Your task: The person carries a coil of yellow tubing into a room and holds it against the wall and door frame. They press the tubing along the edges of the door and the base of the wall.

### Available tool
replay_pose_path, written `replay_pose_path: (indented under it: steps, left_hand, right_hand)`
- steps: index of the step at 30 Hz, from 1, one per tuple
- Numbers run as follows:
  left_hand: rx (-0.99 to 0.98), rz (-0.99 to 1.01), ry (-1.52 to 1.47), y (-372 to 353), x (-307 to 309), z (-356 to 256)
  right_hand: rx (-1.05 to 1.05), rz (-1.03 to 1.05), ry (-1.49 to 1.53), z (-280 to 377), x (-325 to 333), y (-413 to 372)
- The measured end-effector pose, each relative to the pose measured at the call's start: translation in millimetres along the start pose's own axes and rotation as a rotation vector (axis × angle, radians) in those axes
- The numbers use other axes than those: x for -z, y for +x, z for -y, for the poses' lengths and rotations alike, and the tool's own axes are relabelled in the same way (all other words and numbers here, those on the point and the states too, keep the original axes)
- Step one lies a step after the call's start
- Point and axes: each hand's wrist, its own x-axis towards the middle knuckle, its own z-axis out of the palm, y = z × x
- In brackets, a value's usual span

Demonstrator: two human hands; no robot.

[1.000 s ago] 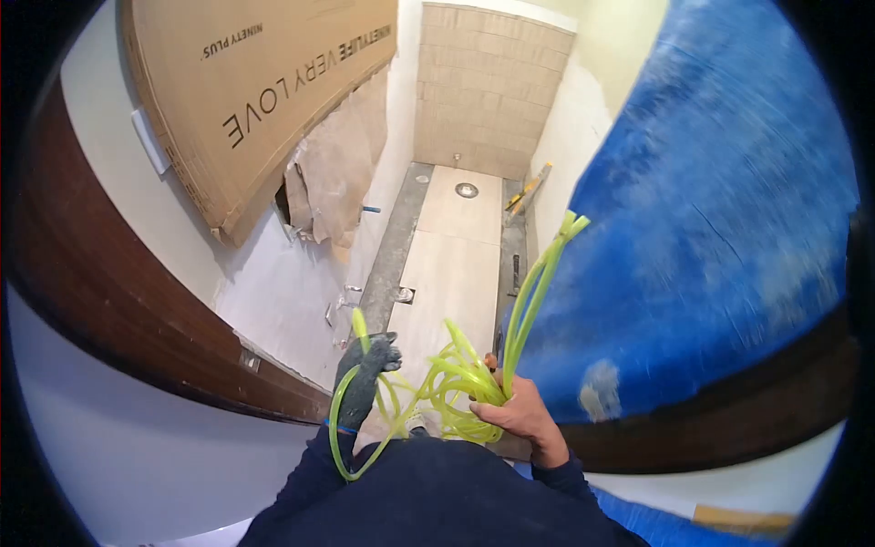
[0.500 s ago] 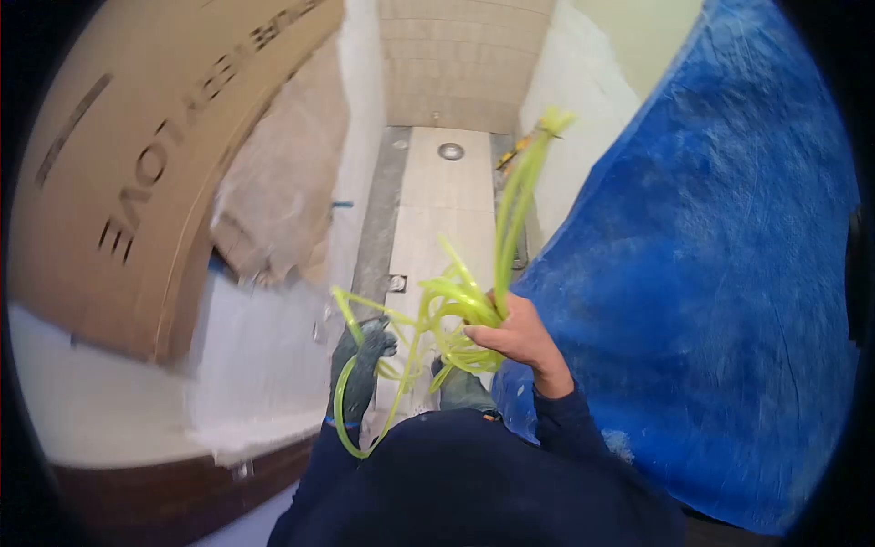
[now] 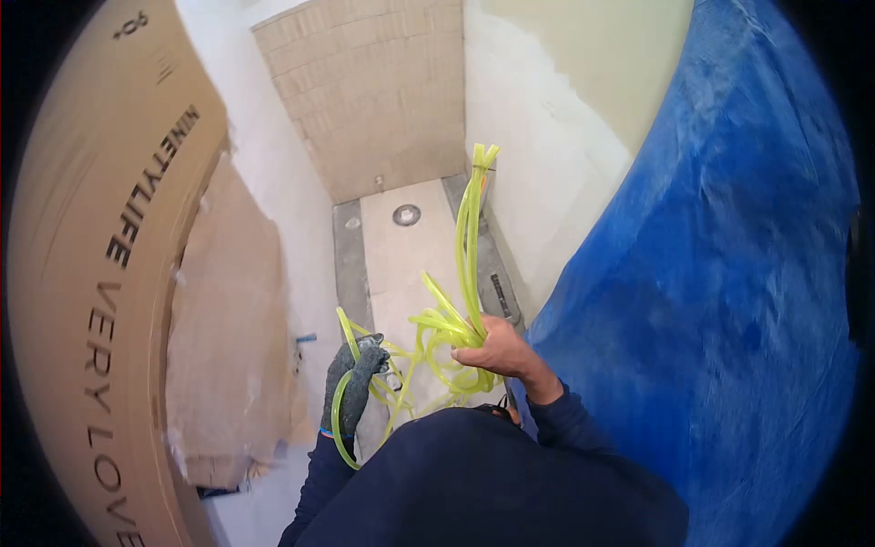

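Observation:
A bundle of translucent yellow-green plastic tubing is clasped in my bare right hand. Several strands rise almost upright above that fist, and their tips sit close together. Loose loops hang below and to the left of it, over the floor. My left hand, in a dark grey glove, is closed around one length of the same tubing. A short piece sticks up above the glove, and a curve drops past the wrist. Loops of tubing run between both hands.
A large printed cardboard box and torn brown sheeting stand on the left. A blue plastic sheet covers the right side. Ahead, a narrow tiled floor with a round drain ends at a tiled wall.
The camera view has turned, shifting the drain and tiled wall left and lower in view. The tubing's upright strands stand straighter, with their tips lower. Both hands keep their hold.

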Motion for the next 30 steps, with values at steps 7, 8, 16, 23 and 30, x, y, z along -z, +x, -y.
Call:
replay_pose_path:
  steps: [7,8,16,23,30]
  left_hand:
    - [0.029,0.258,-0.024,139,-54,-2]
    - [0.012,0.32,-0.039,158,-61,3]
    - [0.101,0.836,0.207,317,-136,33]
    - [0.15,1.3,0.364,475,-201,165]
    - [0.102,1.608,0.731,583,-216,278]
  right_hand:
    - [-0.04,-0.215,-0.169,-23,55,55]
    - [-0.103,-0.244,-0.171,-27,60,60]
    - [-0.265,-0.55,-0.037,-79,94,110]
    - [-0.349,-0.779,0.025,-100,98,185]
    - [-0.506,-0.935,0.009,-60,76,196]
